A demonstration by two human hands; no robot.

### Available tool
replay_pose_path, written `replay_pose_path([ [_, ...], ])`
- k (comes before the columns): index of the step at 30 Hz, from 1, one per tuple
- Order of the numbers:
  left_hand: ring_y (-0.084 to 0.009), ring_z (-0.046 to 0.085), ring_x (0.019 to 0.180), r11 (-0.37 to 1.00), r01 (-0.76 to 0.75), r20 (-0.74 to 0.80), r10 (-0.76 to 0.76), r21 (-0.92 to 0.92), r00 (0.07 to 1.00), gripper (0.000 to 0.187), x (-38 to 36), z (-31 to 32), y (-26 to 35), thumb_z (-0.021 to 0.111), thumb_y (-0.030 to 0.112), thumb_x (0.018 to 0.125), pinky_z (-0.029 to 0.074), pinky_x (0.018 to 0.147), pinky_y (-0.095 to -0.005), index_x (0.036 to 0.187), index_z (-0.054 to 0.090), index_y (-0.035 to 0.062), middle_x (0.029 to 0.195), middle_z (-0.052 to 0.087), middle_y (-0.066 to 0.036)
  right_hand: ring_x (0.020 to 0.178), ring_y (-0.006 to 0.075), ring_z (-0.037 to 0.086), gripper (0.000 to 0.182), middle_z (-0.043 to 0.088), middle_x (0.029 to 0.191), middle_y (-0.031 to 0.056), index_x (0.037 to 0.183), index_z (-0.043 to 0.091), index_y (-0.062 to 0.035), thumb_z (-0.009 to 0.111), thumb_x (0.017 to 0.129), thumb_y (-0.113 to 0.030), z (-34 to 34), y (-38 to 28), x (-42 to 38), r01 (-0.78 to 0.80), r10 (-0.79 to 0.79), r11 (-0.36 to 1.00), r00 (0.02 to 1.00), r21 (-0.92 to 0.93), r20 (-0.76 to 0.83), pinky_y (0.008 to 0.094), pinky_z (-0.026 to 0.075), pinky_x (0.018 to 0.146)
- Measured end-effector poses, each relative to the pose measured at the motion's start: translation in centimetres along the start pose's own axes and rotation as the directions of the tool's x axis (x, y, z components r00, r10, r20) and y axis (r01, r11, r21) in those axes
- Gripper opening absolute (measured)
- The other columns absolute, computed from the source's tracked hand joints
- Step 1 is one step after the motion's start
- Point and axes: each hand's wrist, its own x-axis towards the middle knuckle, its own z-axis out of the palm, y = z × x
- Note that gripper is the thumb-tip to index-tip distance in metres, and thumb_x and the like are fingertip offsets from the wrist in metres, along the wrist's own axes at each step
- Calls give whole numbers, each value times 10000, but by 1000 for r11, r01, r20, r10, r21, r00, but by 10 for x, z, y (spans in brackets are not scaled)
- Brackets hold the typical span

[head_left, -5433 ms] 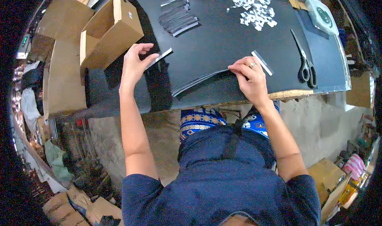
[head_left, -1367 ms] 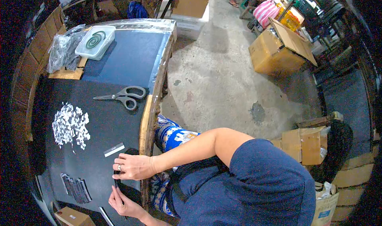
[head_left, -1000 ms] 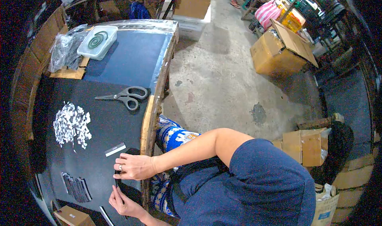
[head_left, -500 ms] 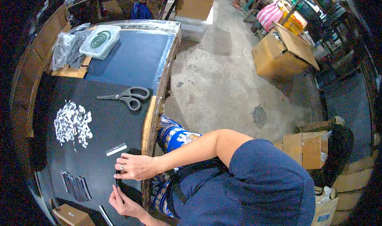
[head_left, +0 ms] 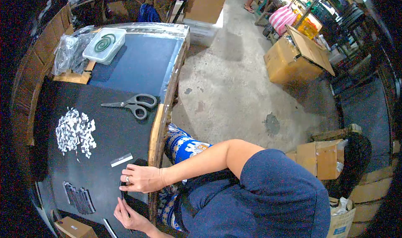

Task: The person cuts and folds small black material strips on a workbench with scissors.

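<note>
Gripping dark strip (head_left: 122,193), lower centre, in closed fingertips of right hand (head_left: 144,179) and left hand (head_left: 133,219); might skew it by tugging unevenly.

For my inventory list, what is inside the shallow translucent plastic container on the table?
The shallow translucent plastic container holds a dark green spiral coil. Whatever is directly under the coil is covered and cannot be seen.

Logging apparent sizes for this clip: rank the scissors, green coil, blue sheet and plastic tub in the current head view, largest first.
1. Blue sheet
2. Scissors and plastic tub: unsure; scissors longer, tub broader
3. Green coil
</note>
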Motion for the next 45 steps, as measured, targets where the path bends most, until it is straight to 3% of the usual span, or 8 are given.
replay_pose_path([
  [2, -267, 592, 839, 998, 69, 63, -69, 14, 996, 210, -1, -2, -2, 618, 50, 859, 483, 769, -364, 1054, 682, 8, 910, 644, -143, 937, 244, 491, 358, 511, 941, 84, 1101, 610, -47, 559, 774, -184, -13, -1, 4, 4, -4, 998, 1000, 64, -10, 379, 391, 830],
  [24, -245, 581, 797, 999, 35, 41, -36, 10, 999, 224, -1, -3, 0, 644, 47, 842, 487, 727, -356, 1060, 690, 39, 873, 628, -114, 963, 252, 485, 363, 513, 956, 89, 1100, 613, -51, 553, 770, -189, -9, -1, 1, 13, -12, 999, 999, 43, -42, 376, 390, 832],
  [37, -255, 586, 832, 997, 71, 51, -70, -8, 996, 221, 0, -1, 0, 636, 54, 844, 485, 766, -357, 1058, 685, 22, 886, 633, -123, 915, 236, 500, 361, 510, 939, 81, 1096, 605, -60, 552, 768, -200, -10, 0, 2, 14, -13, 1000, 999, 12, -29, 371, 404, 797],
  [39, -260, 588, 855, 990, 140, 75, -138, -25, 988, 221, 0, -2, 1, 624, 54, 853, 482, 790, -356, 1064, 682, 19, 912, 635, -128, 905, 230, 524, 354, 517, 944, 86, 1096, 582, -69, 540, 770, -200, -10, 0, 5, 20, -20, 1000, 999, 12, -31, 373, 430, 775],
  [40, -251, 579, 812, 999, 45, 7, -45, 24, 999, 208, -1, -1, 3, 657, 1, 816, 486, 727, -357, 1021, 694, -4, 889, 633, -140, 880, 231, 539, 346, 526, 926, 77, 1095, 582, -69, 538, 773, -189, -10, 0, 2, 35, -35, 999, 997, -4, -68, 373, 441, 761],
  [42, -244, 596, 820, 981, 191, 2, -191, -3, 982, 203, 3, -4, 20, 675, 19, 802, 484, 748, -354, 1001, 712, 36, 870, 651, -125, 848, 230, 558, 318, 552, 887, 54, 1064, 621, -88, 550, 767, -180, -17, 1, 4, 37, -35, 998, 998, 43, -44, 367, 451, 745],
  [44, -231, 593, 785, 992, 124, -51, -123, 19, 991, 210, 6, -2, 17, 691, 17, 777, 476, 732, -328, 983, 717, 50, 822, 648, -102, 874, 220, 573, 330, 582, 893, 33, 1082, 635, -95, 557, 767, -152, -12, 3, 2, 1, -4, 992, 1000, 126, 24, 369, 455, 752],
  [45, -232, 583, 767, 991, 131, -43, -130, 8, 991, 215, 6, -4, 15, 693, 5, 762, 473, 718, -328, 970, 718, 52, 819, 644, -90, 865, 214, 573, 355, 578, 890, 36, 1082, 649, -98, 580, 735, -108, -11, 1, 4, -5, 4, 998, 1000, 69, 19, 368, 452, 746],
])
